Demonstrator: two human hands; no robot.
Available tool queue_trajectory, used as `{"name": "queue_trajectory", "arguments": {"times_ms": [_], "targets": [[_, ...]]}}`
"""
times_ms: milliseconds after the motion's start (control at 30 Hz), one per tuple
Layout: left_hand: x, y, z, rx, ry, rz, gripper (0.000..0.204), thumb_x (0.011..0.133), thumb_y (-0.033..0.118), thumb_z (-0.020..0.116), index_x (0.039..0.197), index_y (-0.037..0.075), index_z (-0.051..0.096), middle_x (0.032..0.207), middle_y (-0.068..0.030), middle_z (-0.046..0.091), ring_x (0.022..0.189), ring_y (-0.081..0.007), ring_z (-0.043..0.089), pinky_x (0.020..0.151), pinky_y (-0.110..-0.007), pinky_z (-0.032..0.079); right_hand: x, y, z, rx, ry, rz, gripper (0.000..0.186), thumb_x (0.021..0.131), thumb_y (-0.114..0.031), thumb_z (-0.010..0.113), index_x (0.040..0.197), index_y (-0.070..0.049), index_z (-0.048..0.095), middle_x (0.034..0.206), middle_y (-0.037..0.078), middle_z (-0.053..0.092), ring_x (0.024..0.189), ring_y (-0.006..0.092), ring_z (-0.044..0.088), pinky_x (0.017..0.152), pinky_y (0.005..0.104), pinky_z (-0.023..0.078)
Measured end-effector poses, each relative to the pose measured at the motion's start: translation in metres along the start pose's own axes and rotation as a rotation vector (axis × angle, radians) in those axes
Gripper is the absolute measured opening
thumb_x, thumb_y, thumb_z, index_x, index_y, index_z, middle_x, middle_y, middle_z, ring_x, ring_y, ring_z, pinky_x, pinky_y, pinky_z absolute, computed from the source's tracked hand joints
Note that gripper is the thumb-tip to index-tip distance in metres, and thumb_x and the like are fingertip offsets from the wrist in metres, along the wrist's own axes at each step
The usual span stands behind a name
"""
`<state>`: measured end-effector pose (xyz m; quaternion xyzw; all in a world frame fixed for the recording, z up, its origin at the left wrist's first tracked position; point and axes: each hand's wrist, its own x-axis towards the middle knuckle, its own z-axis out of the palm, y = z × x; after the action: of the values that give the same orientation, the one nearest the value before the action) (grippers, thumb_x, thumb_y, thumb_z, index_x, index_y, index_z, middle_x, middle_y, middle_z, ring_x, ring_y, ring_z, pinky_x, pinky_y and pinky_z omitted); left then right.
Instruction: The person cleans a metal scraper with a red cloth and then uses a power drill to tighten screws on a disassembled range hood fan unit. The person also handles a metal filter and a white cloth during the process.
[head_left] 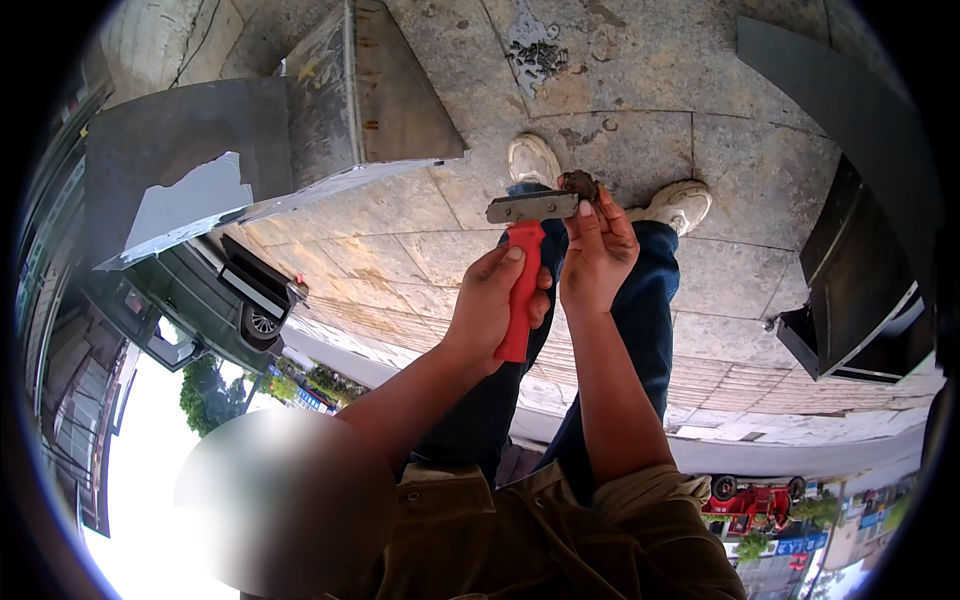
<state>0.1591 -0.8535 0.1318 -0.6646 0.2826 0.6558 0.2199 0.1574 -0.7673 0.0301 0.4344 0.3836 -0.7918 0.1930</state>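
My left hand (499, 300) is closed round the red handle of a scraper-like tool (521, 290), held upright in front of my legs. Its flat grey metal head (533, 207) lies crosswise on top of the handle, with small bolts on its face and a dark strip along the upper edge. At the head's right end my right hand (600, 248) is closed, the thumb against the metal. A dark brown, crumpled lump (578, 184) sits at its fingertips; what it is made of I cannot make out.
A bent grey sheet-metal piece (400, 100) stands at the left and a dark metal box (865, 290) at the right. My light shoes (683, 205) rest on stained paving (620, 60) with a wet dark patch (538, 58). A dark green vehicle (180, 300) and a red one (755, 505) are farther off.
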Motion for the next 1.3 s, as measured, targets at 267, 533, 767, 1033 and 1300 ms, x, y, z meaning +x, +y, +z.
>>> {"name": "queue_trajectory", "arguments": {"times_ms": [267, 533, 767, 1033, 1300], "targets": [[0.006, -0.003, 0.007, 0.026, 0.042, 0.066, 0.027, 0.095, 0.029, 0.044, 0.107, 0.004, 0.048, 0.080, -0.0078, 0.055, 0.054, -0.0129, 0.049, 0.048, -0.025, 0.040, -0.002, 0.006, 0.001, -0.074, 0.015, -0.021, 0.018, 0.084, 0.004, 0.057, 0.102, 0.003, 0.059, 0.099, 0.013, 0.064, 0.093, 0.0188, 0.062, 0.082, 0.0340, 0.053], [0.005, 0.028, -0.018, 0.258, -0.022, 0.110, 0.030, 0.096, 0.028, 0.042, 0.111, 0.003, 0.048, 0.078, -0.0073, 0.054, 0.053, -0.0120, 0.050, 0.048, -0.024, 0.040, 0.004, 0.000, -0.002, 0.122, -0.049, 0.093, 0.019, 0.085, 0.003, 0.057, 0.104, 0.004, 0.058, 0.100, 0.012, 0.063, 0.091, 0.0171, 0.062, 0.080, 0.0338, 0.053], [0.002, 0.040, -0.022, 0.510, -0.010, 0.082, 0.029, 0.095, 0.025, 0.043, 0.111, 0.002, 0.048, 0.077, -0.0069, 0.055, 0.053, -0.0116, 0.051, 0.047, -0.023, 0.041, 0.003, -0.003, 0.001, 0.110, -0.095, 0.120, 0.023, 0.087, -0.001, 0.057, 0.109, 0.002, 0.058, 0.100, 0.010, 0.064, 0.091, 0.0160, 0.062, 0.077, 0.0304, 0.053], [0.006, 0.025, -0.012, 0.304, 0.032, 0.041, 0.029, 0.094, 0.026, 0.045, 0.111, 0.003, 0.047, 0.076, -0.0067, 0.054, 0.052, -0.0115, 0.049, 0.046, -0.023, 0.039, 0.004, 0.001, -0.001, -0.063, -0.087, 0.032, 0.023, 0.085, 0.002, 0.057, 0.108, 0.005, 0.057, 0.097, 0.010, 0.065, 0.086, 0.0139, 0.062, 0.077, 0.0294, 0.053], [0.008, 0.018, -0.008, 0.053, 0.008, -0.036, 0.025, 0.096, 0.024, 0.042, 0.105, 0.003, 0.049, 0.077, -0.0072, 0.055, 0.052, -0.0124, 0.050, 0.046, -0.024, 0.041, 0.002, 0.003, -0.001, -0.102, -0.056, 0.002, 0.021, 0.084, 0.006, 0.057, 0.105, 0.007, 0.057, 0.094, 0.010, 0.065, 0.085, 0.0138, 0.062, 0.078, 0.0281, 0.052]]}}
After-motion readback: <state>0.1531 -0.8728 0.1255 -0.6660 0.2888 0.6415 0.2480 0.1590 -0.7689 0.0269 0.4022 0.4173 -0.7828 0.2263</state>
